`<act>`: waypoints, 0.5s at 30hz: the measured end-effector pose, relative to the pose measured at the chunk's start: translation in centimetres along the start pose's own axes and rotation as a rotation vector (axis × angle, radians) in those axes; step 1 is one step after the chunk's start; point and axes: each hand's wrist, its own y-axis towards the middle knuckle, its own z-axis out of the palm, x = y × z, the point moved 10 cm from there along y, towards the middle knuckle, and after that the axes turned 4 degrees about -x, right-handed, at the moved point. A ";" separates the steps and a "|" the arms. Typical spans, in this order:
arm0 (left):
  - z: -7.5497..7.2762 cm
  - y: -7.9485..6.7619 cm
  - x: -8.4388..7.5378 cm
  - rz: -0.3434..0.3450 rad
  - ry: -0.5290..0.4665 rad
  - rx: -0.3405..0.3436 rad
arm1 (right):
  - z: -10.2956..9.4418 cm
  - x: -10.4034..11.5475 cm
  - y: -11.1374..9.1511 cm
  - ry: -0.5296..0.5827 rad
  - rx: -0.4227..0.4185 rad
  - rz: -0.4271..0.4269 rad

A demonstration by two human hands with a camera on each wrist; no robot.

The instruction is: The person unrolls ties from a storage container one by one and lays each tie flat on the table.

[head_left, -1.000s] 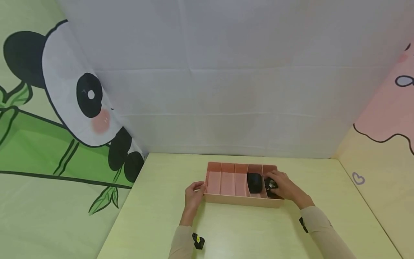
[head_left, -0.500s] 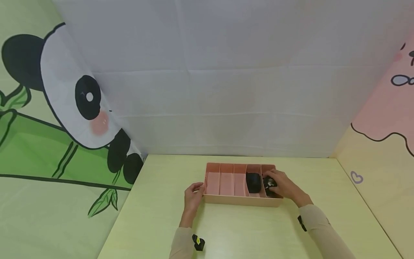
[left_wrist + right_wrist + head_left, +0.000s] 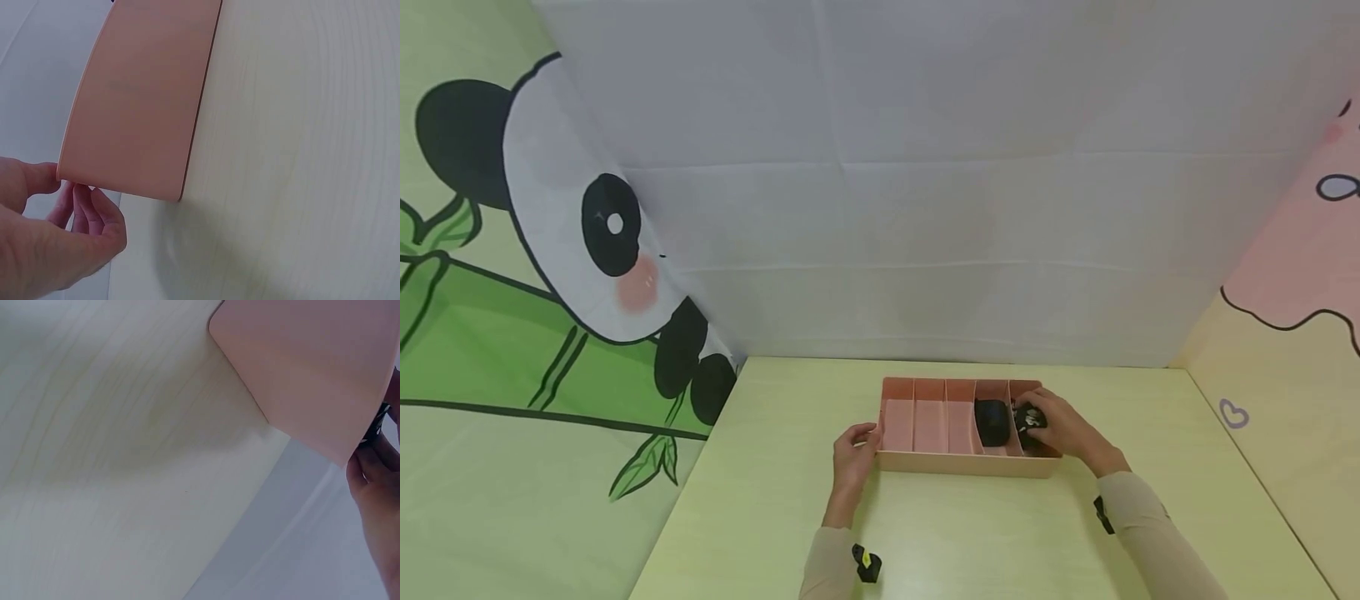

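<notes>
A long pink box [image 3: 962, 464] with several narrow compartments sits on the table. My left hand [image 3: 853, 460] pinches its left end; in the left wrist view the thumb and fingers of that hand [image 3: 62, 244] lie on opposite sides of the box wall's corner. At the rightmost compartment, my right hand [image 3: 1066, 427] holds a black thing with a white pattern [image 3: 1028, 423], whose kind I cannot tell. The right wrist view shows only a sliver of this patterned thing [image 3: 374, 430] behind the box wall. A plain black rounded bundle [image 3: 992, 422] fills much of the compartment beside it.
The pale yellow table [image 3: 955, 542] extends around the box. A white cloth wall [image 3: 925, 250] rises behind its back edge. Printed sides flank it, a panda panel [image 3: 550, 208] on the left and a pink and cream panel [image 3: 1292, 392] on the right.
</notes>
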 end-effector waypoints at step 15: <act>0.2 -0.2 -0.3 0.019 0.001 -0.003 | -0.6 -0.6 0.1 0.053 -0.017 -0.006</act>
